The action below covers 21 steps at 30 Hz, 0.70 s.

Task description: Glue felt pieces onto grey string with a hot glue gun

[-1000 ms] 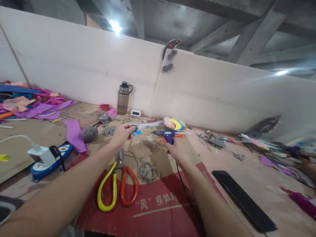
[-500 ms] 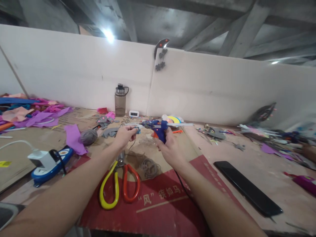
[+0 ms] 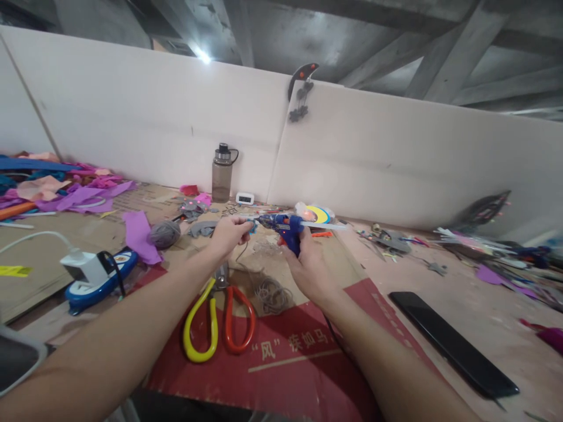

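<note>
My right hand (image 3: 308,266) is wrapped round a blue hot glue gun (image 3: 288,228), with a pale glue stick (image 3: 325,225) poking out of its back end. The gun's nozzle points left at a small blue piece (image 3: 253,226) pinched in the fingers of my left hand (image 3: 231,235). Nozzle and piece are very close; whether they touch I cannot tell. A thin grey cord hangs below the left fingers towards a loose coil of cord (image 3: 271,295) on the cardboard. Scissors (image 3: 220,316) with one yellow and one red handle lie below my left hand.
A black phone (image 3: 453,343) lies at the right. Behind stand a bottle (image 3: 222,176) and a small white clock (image 3: 245,198). To the left are a grey yarn ball (image 3: 165,234), purple felt (image 3: 141,237), a blue power strip (image 3: 103,281) and a felt scrap pile (image 3: 57,187).
The whole view has shifted slightly, so things appear a little further right. The glue gun's nozzle and the blue piece remain close together, both hands keeping their hold.
</note>
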### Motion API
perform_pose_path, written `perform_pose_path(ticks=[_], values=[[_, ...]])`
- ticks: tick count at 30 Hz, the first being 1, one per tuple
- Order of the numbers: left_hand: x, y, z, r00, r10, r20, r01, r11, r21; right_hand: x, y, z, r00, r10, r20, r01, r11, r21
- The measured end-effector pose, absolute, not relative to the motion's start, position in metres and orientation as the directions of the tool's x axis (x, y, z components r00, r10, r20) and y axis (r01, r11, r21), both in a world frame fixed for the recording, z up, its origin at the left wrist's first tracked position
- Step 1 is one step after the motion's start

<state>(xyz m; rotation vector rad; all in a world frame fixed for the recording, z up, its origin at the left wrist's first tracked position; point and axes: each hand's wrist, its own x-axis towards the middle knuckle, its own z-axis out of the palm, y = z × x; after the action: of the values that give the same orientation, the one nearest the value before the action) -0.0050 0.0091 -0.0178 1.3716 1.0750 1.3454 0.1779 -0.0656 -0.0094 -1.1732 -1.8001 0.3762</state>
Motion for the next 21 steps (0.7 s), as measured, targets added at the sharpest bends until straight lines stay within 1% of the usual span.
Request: perform_pose_path(ticks=[4, 12, 17, 21], values=[[-0.0028, 0.0076, -0.0162, 0.007, 0.98, 0.201, -0.001, -0.201, 0.98, 0.1765, -0.0663, -0.0108, -0.124, 0.832, 0.541, 0.598, 0.498, -0.628], [-0.0014, 0.0064, -0.015, 0.027, 0.977, 0.212, -0.015, -0.212, 0.977, 0.1764, -0.0672, -0.0097, -0.126, 0.823, 0.554, 0.695, 0.472, -0.542], [-0.0012, 0.008, -0.0156, 0.029, 0.98, 0.196, -0.041, -0.195, 0.98, 0.1764, -0.0662, -0.0107, -0.144, 0.808, 0.571, 0.68, 0.5, -0.536], [-0.0013, 0.0085, -0.0168, 0.024, 0.973, 0.229, 0.001, -0.229, 0.973, 0.1754, -0.0669, -0.0097, -0.124, 0.825, 0.551, 0.705, 0.464, -0.536]])
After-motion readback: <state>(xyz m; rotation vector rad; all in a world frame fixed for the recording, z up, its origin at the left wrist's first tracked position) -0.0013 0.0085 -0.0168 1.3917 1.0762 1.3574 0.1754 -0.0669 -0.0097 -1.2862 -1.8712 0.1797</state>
